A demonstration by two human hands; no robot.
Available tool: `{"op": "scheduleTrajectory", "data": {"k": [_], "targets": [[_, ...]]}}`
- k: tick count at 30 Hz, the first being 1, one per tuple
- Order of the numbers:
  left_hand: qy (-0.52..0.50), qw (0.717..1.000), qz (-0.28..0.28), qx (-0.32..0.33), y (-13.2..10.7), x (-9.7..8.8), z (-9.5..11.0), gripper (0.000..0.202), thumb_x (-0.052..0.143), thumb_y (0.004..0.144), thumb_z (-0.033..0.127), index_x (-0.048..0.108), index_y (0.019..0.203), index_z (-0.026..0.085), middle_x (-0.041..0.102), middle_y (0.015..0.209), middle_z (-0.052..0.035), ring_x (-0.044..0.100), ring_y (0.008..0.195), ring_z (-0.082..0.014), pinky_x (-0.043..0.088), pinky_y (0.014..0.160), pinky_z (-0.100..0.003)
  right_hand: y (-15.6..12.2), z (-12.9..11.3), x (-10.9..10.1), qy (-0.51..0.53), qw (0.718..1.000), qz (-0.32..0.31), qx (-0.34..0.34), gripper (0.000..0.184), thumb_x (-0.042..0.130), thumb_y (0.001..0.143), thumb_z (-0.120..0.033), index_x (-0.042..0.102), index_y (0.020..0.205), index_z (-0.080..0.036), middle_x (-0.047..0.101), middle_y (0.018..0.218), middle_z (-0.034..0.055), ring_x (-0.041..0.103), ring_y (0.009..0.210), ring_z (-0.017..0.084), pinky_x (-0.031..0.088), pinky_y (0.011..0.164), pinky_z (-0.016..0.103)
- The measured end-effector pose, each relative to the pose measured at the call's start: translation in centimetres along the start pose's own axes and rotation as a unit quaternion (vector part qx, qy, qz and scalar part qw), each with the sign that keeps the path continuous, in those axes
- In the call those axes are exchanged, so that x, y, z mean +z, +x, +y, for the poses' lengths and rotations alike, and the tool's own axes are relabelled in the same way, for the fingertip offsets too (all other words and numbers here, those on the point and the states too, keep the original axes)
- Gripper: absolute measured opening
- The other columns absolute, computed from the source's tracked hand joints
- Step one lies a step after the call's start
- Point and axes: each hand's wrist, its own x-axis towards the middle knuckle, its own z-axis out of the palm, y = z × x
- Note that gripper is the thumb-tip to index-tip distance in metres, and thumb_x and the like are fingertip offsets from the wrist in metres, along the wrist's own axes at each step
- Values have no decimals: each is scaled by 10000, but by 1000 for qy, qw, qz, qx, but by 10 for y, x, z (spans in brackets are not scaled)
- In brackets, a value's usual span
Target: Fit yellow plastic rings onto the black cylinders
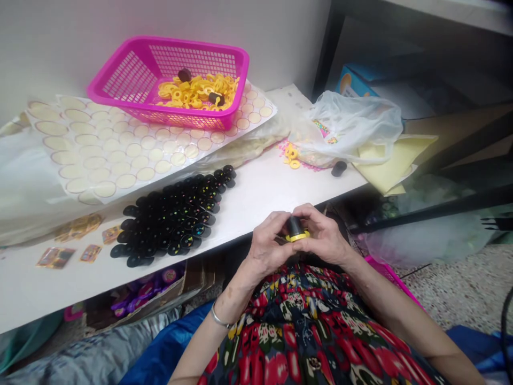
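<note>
1. The fingers of the left hand [268,248] and right hand [326,240] close narrowly around a small black tube [295,225]. A yellow ring [297,237] sits at its near end. The tube is held above the lap [304,321], just off the desk [260,192] edge.
2. The smooth, round tube could slip from the grip and roll away, and the thin ring might seat crooked.
3. The stacked black tubes [176,219] look like glossy plastic, and the pink basket [120,80] is rigid mesh.

nothing is legible: print on the small cards [56,257] and the blue box [353,80] is blurred.
</note>
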Motion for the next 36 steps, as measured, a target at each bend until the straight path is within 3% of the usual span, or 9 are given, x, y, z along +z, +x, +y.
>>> {"op": "scheduleTrajectory", "data": {"k": [6,12,16,22,26,30,36], "targets": [[-19,999,21,-28,-4,8,6,428,744,626,319,651,1018,174,626,874,-73,555,729,-153,467,658,-250,-5,-3,-1,-19,1000,3,23,418,724,660,-308,535,1023,-223,513,979,37,540,917,189,479,799,309],[-40,996,45,-73,-10,20,-1,369,751,598,319,678,930,177,585,755,-44,517,637,-130,451,562,-231,-7,0,3,-52,998,22,40,328,712,650,-336,594,921,-195,528,890,40,538,803,174,483,675,285],[-27,995,62,-74,-8,22,-5,352,722,642,322,663,963,188,563,767,-36,504,653,-125,435,569,-226,-5,8,3,31,995,55,81,409,740,605,-335,590,963,-208,553,943,38,565,862,187,489,763,320],[13,1000,2,-21,-2,16,-5,572,780,579,314,590,1110,214,568,951,-53,536,844,-169,462,706,-268,-4,18,-1,180,966,88,164,509,800,513,-388,597,940,-199,614,887,36,584,815,170,482,777,310],[-9,1000,16,-5,0,15,-8,366,699,690,250,640,1050,235,558,981,-54,538,885,-161,462,732,-273,-4,18,5,232,948,93,197,515,806,504,-431,610,913,-187,601,845,23,564,772,141,482,691,250],[-30,999,32,0,0,13,-10,336,745,637,248,677,966,239,580,945,-42,542,862,-165,458,741,-294,-4,13,9,279,932,73,222,541,740,549,-563,620,892,-162,594,862,50,551,778,146,480,631,232],[45,997,38,58,2,11,-8,348,765,610,225,681,947,237,615,868,-39,514,865,-188,435,786,-351,-2,11,8,348,906,41,239,422,760,602,-448,646,866,-139,537,752,9,503,668,95,488,574,203]]}}
